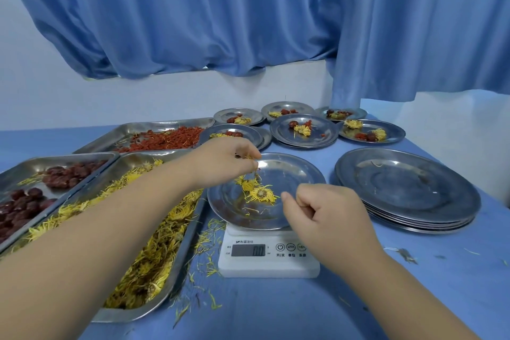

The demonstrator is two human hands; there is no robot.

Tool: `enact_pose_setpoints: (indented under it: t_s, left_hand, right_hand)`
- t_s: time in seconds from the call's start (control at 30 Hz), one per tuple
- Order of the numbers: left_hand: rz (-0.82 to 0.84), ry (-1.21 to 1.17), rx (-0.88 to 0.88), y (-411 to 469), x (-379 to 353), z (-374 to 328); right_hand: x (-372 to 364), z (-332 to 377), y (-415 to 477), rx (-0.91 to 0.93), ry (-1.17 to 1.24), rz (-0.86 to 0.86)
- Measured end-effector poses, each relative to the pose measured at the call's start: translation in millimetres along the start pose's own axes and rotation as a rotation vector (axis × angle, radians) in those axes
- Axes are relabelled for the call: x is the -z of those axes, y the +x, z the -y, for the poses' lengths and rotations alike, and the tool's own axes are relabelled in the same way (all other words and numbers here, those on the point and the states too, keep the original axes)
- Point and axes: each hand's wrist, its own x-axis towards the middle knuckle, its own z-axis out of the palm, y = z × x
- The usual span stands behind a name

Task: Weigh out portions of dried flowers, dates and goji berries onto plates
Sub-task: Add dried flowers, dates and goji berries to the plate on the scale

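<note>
Two dried chrysanthemum flowers (259, 192), yellow and spiky with thin curled petals, lie near the middle of a round steel plate (298, 171) that sits on a small white digital scale (269, 259); its display shows 0.0. The left hand (234, 157) hovers over the plate's far rim, its fingertips pinched on a few petal strands (255, 171) that dangle toward the flowers. The right hand (325, 210) is at the plate's near right edge, fingers curled in and thumb forward, with nothing visible in it.

To the left stand three shiny rectangular steel trays: one heaped with yellow flowers (132, 312), one with wrinkled dark red dates (24, 201), and one behind with small orange-red goji berries (165, 139). A stack of empty plates (408, 188) sits on the right, and filled plates (303, 130) crowd the back. Loose petals (209, 254) litter the blue worktop (276, 312) beneath blue curtains (220, 22).
</note>
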Motion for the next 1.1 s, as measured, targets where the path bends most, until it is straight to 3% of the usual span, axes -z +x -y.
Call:
enact_pose_setpoints:
  t_s: [0.37, 0.6, 0.8, 0.93, 1.03, 1.1]
  left_hand:
    - [-0.161, -0.362, 0.02, -44, 19, 25]
    - [-0.213, -0.3, 0.113, -81, 46, 73]
    - [-0.364, -0.207, 0.264, -113, 103, 130]
    - [-0.525, -0.343, 0.352, -131, 137, 179]
    - [-0.553, -0.49, 0.403, -138, 145, 208]
    - [-0.548, -0.408, 0.461, -135, 144, 227]
  right_hand:
    - [-10, 22, -10, 0.175, -0.08, -0.007]
    - [-37, 62, 1, 0.192, -0.075, 0.063]
    - [-76, 97, 21, 0.199, -0.108, 0.169]
    - [-92, 101, 17, 0.21, -0.127, 0.225]
    - [-99, 101, 11, 0.261, -0.155, 0.21]
    - [-101, 102, 9, 0.273, -0.127, 0.163]
